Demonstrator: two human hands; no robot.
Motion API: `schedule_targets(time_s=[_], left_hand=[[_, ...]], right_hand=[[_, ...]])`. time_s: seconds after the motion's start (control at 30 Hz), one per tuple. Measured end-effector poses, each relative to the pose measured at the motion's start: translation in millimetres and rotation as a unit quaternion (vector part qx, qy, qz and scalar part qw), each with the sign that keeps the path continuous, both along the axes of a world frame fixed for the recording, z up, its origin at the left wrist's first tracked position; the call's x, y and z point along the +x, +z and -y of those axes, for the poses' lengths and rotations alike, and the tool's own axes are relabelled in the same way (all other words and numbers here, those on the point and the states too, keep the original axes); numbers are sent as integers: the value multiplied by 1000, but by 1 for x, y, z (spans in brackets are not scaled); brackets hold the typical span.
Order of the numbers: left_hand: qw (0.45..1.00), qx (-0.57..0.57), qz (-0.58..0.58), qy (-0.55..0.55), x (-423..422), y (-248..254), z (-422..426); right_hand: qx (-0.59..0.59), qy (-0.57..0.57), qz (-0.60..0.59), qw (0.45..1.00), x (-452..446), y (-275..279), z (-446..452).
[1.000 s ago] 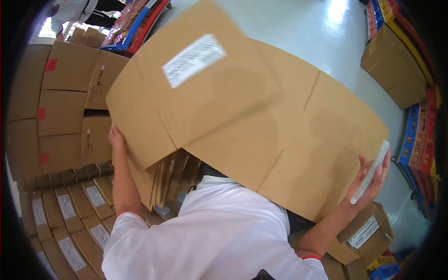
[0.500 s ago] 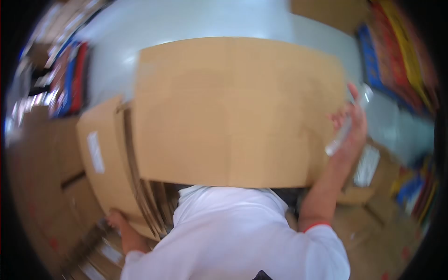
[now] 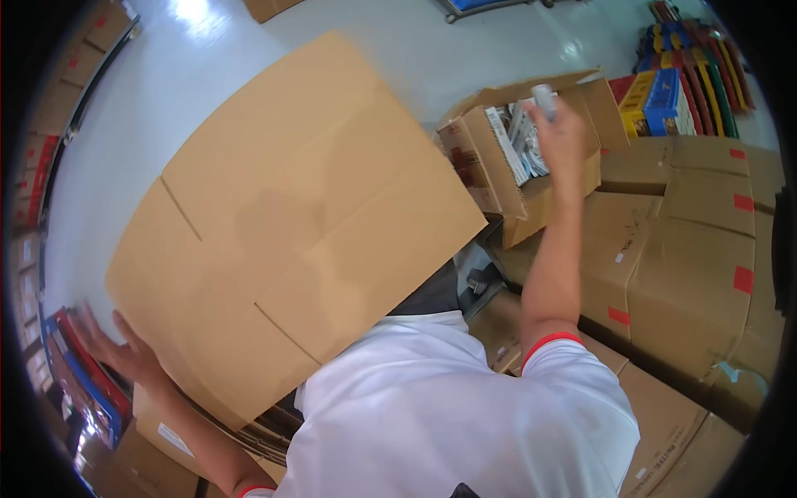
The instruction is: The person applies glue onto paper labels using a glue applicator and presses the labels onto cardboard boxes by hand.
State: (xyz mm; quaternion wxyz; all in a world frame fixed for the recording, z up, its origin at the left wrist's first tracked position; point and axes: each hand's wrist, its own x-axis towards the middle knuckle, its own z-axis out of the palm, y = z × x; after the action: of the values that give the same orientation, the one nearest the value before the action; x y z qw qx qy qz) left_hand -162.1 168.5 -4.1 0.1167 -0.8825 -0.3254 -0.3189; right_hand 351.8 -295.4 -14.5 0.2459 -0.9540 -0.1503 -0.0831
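Observation:
A large flat cardboard sheet (image 3: 290, 216) lies in front of my body, with slits cut into it near its left part. My left hand (image 3: 120, 344) is beside the sheet's lower left edge, fingers spread, holding nothing. My right hand (image 3: 558, 124) grips a whitish stack, seen end-on (image 3: 544, 101), over an open cardboard box (image 3: 602, 108). Inside that box are white printed packets (image 3: 519, 137). Below the sheet, the edges of more folded cardboard (image 3: 266, 440) show near my left forearm.
Closed cartons with red tape (image 3: 689, 249) stand at the right. Behind them are yellow and blue boxes (image 3: 660, 104) and colourful stacks. Red and blue trays (image 3: 87, 378) sit at the lower left. A wheeled trolley (image 3: 490, 7) is at the top.
The view has turned toward the right. My right hand has moved from the sheet's right edge to above the open box with the whitish stack. My left hand has left the folded cardboard.

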Motion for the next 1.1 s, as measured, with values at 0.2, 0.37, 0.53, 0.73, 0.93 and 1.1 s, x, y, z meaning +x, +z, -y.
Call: schedule_targets(time_s=[0.2, 0.37, 0.53, 0.73, 0.93, 1.1], left_hand=[[983, -151, -37, -97, 88, -21, 48], [975, -193, -47, -97, 86, -46, 50], [974, -215, -38, -66, 81, -50, 45], [970, -224, -20, -87, 83, -46, 48], [944, -306, 70, -97, 94, -28, 71], [882, -354, 121, -289, 152, -5, 134]], right_hand=[[-160, 40, -60, 984, -10, -61, 1], [-158, 39, -65, 985, -11, -85, 7], [-133, 40, -79, 987, -11, -85, 3], [-83, 29, -30, 996, -14, -84, 4], [60, -5, 1, 998, -32, 6, -10], [175, 217, 140, 950, -110, 67, -86]])
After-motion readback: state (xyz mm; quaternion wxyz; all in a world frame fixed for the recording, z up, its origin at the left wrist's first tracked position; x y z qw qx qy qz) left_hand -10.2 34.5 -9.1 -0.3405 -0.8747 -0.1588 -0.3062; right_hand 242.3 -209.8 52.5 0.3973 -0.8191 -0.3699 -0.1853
